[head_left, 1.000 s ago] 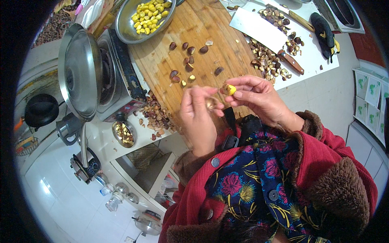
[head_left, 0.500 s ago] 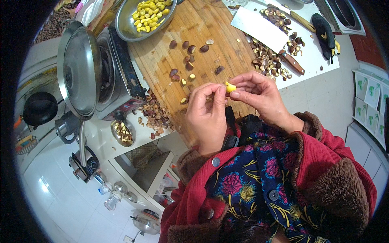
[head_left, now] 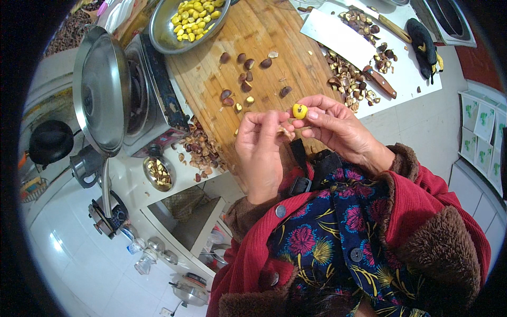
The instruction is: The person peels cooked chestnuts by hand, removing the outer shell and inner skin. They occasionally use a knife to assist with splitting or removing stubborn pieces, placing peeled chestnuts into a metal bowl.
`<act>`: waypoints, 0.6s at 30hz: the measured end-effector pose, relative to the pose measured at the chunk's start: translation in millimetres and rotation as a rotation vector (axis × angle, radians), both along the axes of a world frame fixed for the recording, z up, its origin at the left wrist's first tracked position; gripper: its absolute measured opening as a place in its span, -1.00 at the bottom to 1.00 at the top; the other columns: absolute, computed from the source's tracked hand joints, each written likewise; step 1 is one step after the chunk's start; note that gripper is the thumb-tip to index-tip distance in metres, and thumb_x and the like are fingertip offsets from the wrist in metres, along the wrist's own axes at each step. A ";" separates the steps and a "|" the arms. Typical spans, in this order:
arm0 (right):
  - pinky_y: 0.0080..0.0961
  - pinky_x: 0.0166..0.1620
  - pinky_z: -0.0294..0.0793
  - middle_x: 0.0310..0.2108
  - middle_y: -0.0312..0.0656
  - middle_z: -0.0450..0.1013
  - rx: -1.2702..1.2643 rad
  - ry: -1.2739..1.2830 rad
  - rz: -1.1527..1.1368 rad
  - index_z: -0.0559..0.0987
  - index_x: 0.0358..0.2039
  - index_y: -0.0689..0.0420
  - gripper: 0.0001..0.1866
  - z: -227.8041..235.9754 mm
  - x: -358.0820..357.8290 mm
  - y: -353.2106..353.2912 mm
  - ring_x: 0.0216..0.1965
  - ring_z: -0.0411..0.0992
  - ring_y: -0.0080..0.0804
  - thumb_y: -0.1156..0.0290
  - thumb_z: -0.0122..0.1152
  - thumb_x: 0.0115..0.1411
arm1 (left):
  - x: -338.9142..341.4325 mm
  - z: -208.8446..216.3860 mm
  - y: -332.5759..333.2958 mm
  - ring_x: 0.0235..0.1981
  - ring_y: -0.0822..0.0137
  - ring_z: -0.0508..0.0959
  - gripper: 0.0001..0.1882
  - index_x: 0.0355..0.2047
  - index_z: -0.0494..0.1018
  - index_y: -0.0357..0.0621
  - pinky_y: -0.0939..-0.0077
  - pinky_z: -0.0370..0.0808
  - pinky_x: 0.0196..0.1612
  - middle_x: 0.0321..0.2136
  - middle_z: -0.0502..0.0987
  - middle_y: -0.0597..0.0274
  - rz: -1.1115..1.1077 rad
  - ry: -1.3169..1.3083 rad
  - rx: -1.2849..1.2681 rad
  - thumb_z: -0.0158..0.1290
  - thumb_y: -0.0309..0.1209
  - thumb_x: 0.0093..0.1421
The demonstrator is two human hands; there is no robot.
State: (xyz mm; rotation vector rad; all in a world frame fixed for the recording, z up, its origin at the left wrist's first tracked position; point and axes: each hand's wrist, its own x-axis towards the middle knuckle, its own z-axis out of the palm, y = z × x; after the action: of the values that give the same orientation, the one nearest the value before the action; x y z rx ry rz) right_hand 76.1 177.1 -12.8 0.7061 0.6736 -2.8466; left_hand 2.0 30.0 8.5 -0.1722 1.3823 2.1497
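Note:
Between the thumb and fingers of my right hand [head_left: 338,124] is a yellow peeled chestnut [head_left: 299,111] with a dark spot on it. Just left of it, my left hand [head_left: 262,145] is closed, with a pale brown piece of chestnut shell [head_left: 287,132] at its fingertips. Both hands are over the near edge of the wooden cutting board [head_left: 203,74]. On the board beyond them lie several brown chestnuts in their shells [head_left: 249,64] and a partly shelled one [head_left: 249,100].
A metal bowl of yellow peeled chestnuts [head_left: 156,31] stands at the board's far left. To the right lie a cleaver [head_left: 338,37] and heaps of shells [head_left: 351,84]. A gas stove [head_left: 163,100] with a large lidded pan [head_left: 100,95] and a small dish [head_left: 159,174] are left.
The peeled chestnut has turned in my right fingers, so a dark spot shows. My left hand has drawn slightly left and away from it, with a shell piece now visible at its fingertips.

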 end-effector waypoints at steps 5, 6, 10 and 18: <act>-0.60 -0.07 0.52 -0.11 -0.19 0.46 0.086 0.023 0.002 0.42 -0.02 0.22 -0.71 -3.0 0.5 0.2 -0.09 0.48 -0.40 0.43 0.09 0.26 | 1.7 2.9 4.4 -0.41 0.50 0.53 -0.84 -0.18 0.43 -0.28 0.67 0.48 -0.36 -0.36 0.54 0.24 -0.148 0.173 -0.243 0.02 -0.49 0.25; -0.60 -0.07 0.52 -0.11 -0.19 0.46 0.102 0.012 -0.005 0.42 -0.02 0.22 -0.71 -3.4 1.1 1.1 -0.09 0.48 -0.40 0.43 0.09 0.26 | 1.9 1.5 4.4 -0.41 0.50 0.53 -0.82 -0.16 0.45 -0.29 0.68 0.48 -0.36 -0.36 0.54 0.25 -0.181 0.176 -0.275 0.02 -0.49 0.25; -0.61 -0.07 0.52 -0.11 -0.17 0.47 0.117 -0.020 -0.047 0.43 -0.03 0.23 -0.72 -10.6 1.8 6.7 -0.09 0.48 -0.38 0.44 0.07 0.26 | 14.6 -26.8 -3.4 -0.40 0.44 0.55 -0.83 -0.22 0.51 -0.24 0.62 0.47 -0.32 -0.39 0.56 0.24 -0.277 0.105 -0.455 0.05 -0.42 0.23; -0.59 -0.10 0.53 -0.12 -0.17 0.48 0.030 -0.111 0.008 0.45 -0.06 0.23 -0.75 -36.4 14.2 11.5 -0.11 0.48 -0.40 0.44 0.07 0.26 | 26.6 -42.2 -0.1 -0.26 0.23 0.54 -0.74 -0.15 0.51 -0.21 0.46 0.47 -0.16 -0.25 0.52 0.08 -0.280 0.535 -0.605 0.11 -0.37 0.18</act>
State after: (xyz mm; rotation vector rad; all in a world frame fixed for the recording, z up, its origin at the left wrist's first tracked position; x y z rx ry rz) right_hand 90.2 188.5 -49.2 0.8567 0.7012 -2.7712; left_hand 28.6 29.9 -33.8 0.3777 2.1879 1.5456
